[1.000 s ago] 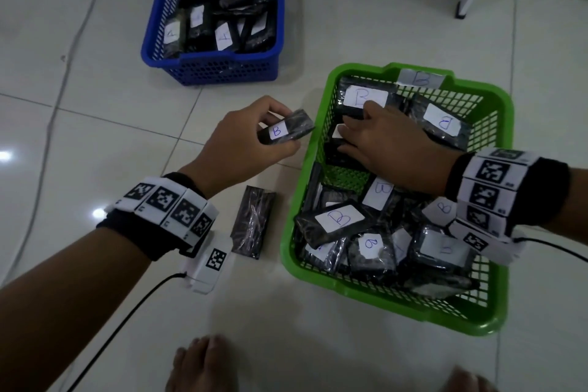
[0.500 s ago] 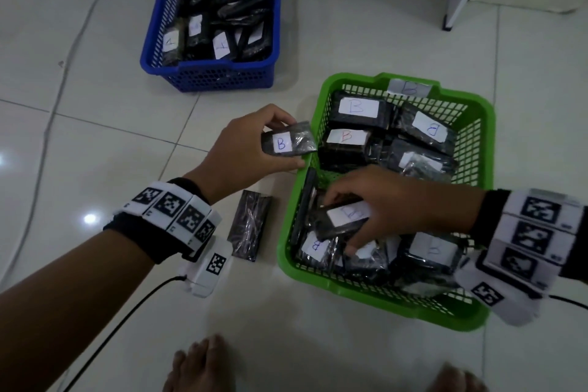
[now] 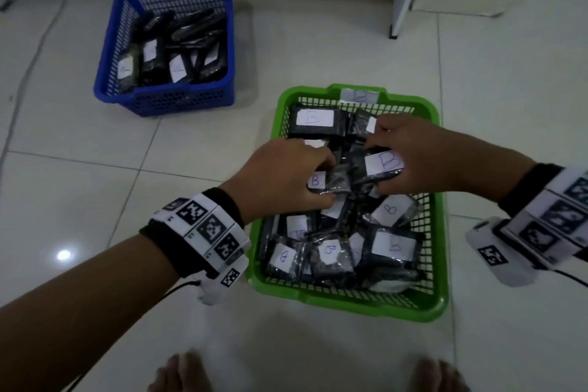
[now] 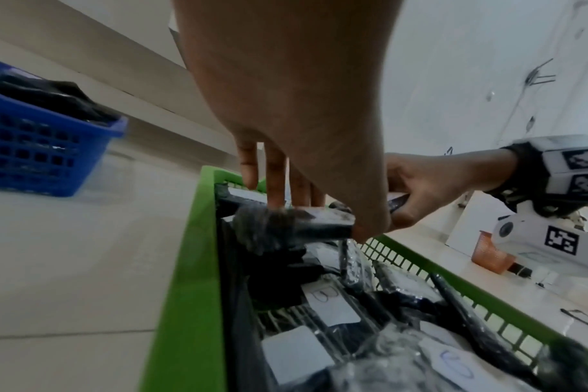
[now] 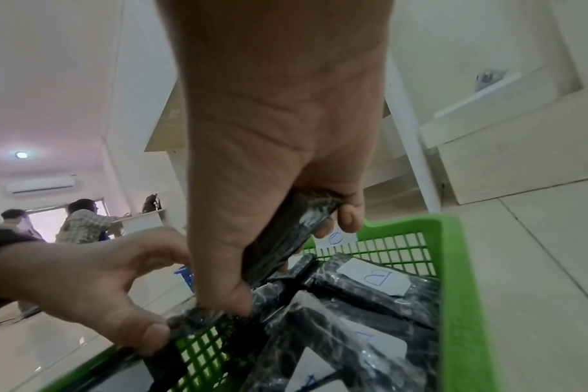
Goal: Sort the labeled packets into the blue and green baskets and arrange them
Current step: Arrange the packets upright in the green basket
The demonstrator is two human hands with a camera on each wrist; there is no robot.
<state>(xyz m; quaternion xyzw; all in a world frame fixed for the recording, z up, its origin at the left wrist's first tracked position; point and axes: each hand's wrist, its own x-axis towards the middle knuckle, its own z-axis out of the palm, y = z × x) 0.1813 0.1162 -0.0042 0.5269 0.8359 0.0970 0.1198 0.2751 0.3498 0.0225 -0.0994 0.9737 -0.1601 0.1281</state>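
— Head view first: where are the hands?

— Both are over the green basket (image 3: pixel 440 267), right of centre in the frame, on the tiled floor (image 3: pixel 79 188). The left hand (image 3: pixel 280 181) comes in from the lower left and the right hand (image 3: pixel 423 157) from the right edge; they meet over the basket's upper half.

— What do the fingers have?

— The left hand's fingers (image 4: pixel 274 180) and thumb are curled round a small black packet with a white "B" label (image 3: pixel 324 183), pinching it at its left end. The right hand grips a larger black packet (image 3: pixel 380 165), also labelled "B", thumb under, fingers over. In the right wrist view that larger packet (image 5: pixel 287 233) lies slanted across the palm, thumb and fingers closed on it.

— Are the two packets apart?

— They touch or overlap at the middle; I cannot tell which lies on top.

— And the rest of the packets?

— More black packets with "B" labels (image 3: pixel 327 253) lie jumbled in the lower half of the green basket, with a neater one (image 3: pixel 315 119) flat at its upper left corner. The blue basket (image 3: pixel 178 99) stands in the upper left of the frame, well apart, holding black packets stood on edge (image 3: pixel 178 68); their labels are too blurred to read.
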